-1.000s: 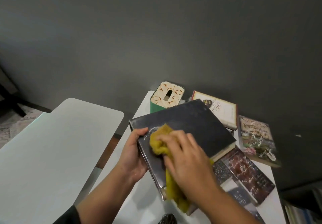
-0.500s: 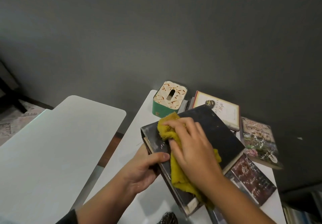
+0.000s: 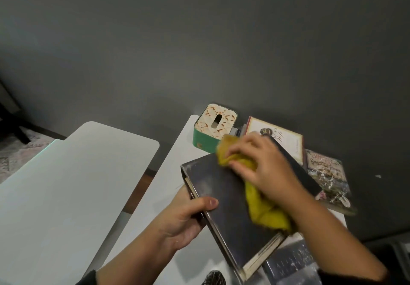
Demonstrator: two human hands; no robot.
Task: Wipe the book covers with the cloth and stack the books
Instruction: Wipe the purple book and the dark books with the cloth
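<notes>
A plain dark grey wall [image 3: 199, 40] fills the upper part of the view, matte and evenly lit. Below it stand two white tables: a wider one [image 3: 66, 184] with rounded corners at the left, and a narrower one [image 3: 159, 196] beside it, its far edge against the wall. Between them a strip of brown wooden floor [image 3: 142, 187] shows. At the far left lies a pale patterned rug [image 3: 11, 151]

Both forearms are showing bare from wrist almost to elbow. A dark sleeve [image 3: 89, 278] is bunching at the near end of the left arm, and a dark cuff edge is peeking out at the near right. The left hand [image 3: 184, 220] and right hand [image 3: 264, 169] are wearing no gloves.
</notes>
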